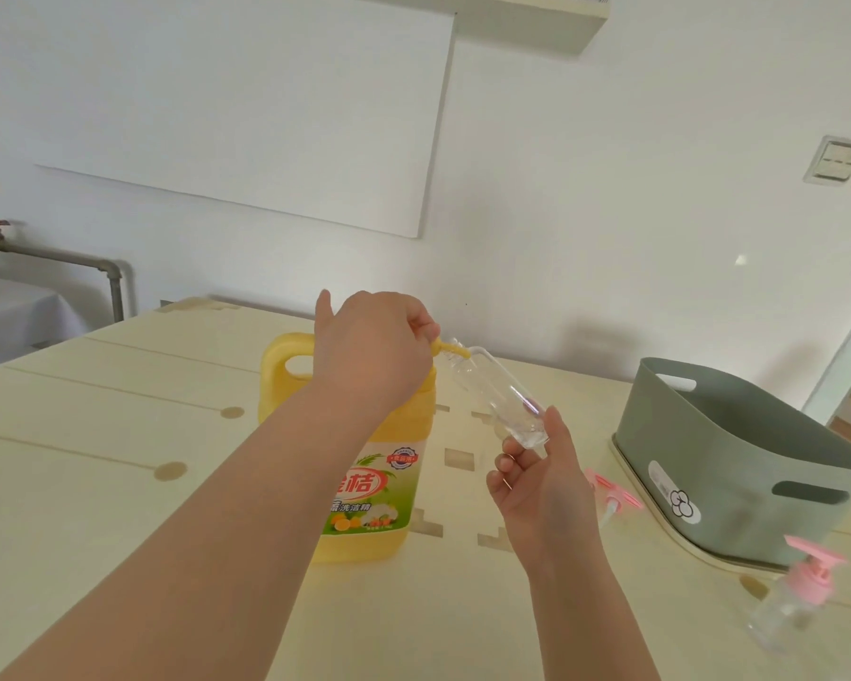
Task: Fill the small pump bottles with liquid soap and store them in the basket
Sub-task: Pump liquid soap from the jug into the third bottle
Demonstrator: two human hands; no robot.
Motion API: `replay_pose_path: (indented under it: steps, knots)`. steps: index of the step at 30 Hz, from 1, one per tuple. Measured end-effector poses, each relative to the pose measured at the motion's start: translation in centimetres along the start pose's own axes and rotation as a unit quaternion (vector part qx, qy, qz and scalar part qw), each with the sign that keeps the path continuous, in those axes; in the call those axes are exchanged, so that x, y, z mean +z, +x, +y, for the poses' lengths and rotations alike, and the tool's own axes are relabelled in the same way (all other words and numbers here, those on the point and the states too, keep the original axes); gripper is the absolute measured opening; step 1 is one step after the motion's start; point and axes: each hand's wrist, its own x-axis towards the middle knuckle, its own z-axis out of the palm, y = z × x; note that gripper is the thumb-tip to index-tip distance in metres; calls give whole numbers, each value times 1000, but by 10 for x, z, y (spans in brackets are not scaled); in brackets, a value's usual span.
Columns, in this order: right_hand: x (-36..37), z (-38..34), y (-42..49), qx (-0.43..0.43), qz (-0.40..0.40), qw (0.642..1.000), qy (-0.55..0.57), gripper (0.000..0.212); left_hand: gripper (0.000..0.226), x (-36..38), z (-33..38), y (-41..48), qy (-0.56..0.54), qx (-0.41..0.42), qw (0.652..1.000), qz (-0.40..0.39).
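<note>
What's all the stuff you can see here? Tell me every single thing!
soap jug: 1, yellow with a green label, standing mid-table
open bottle: 1, clear, tilted, mouth at the jug's yellow spout
loose pump top: 1, pink, lying on the table beside the basket
capped bottle: 1, clear with a pink pump, on the table near the basket
basket: 1, grey-green, right side of the table
table: 1, cream
wall switches: 2, white, wall at upper right
pipe: 1, grey with a red valve, far left
left hand: 1, grips the jug's pump
right hand: 1, holds the open bottle's base
</note>
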Motion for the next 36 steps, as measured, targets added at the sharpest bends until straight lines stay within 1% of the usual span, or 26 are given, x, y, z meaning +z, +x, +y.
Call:
replay_pose_path:
  steps: [3,5,8,13,18,20,25,27,30,31,33,36]
  knots:
    - [-1,2,-1,2,-4,1000,-3,37,21,0,2,-2,-15,12,1000,-9]
    - [0,1,-3,6,-1,1000,-6,39,18,-1,2,-4,-33,6,999,-16]
    - [1,-3,-5,10,2,1000,-11,40,18,-5,2,-5,-29,14,999,-26]
    - [9,-16,-11,-15,-11,1000,-21,21,20,-18,9,-3,-32,29,998,-36]
    - [11,-23,-14,-25,-14,999,-24,17,20,-18,10,0,-51,20,998,-40]
    - [11,-19,-12,-15,-12,1000,-23,20,19,-16,9,0,-73,11,997,-32]
    - [6,-10,-7,-13,-21,1000,-8,38,17,-10,4,-1,-127,-15,991,-25]
    - [4,-9,-6,-17,-30,999,-14,40,16,-7,1,-2,-118,-19,993,-24]
    - [-2,-3,-3,-5,-20,1000,-16,32,16,-3,0,-3,-78,-21,996,-31]
    - [-3,-1,-3,2,-15,1000,-14,32,16,-1,0,-4,-67,-22,997,-31]
    - [-3,1,-3,7,-15,1000,-11,37,18,0,1,-5,-54,-18,998,-28]
    - [-1,0,-5,6,-15,1000,-14,51,20,0,1,-9,-47,-7,999,-28]
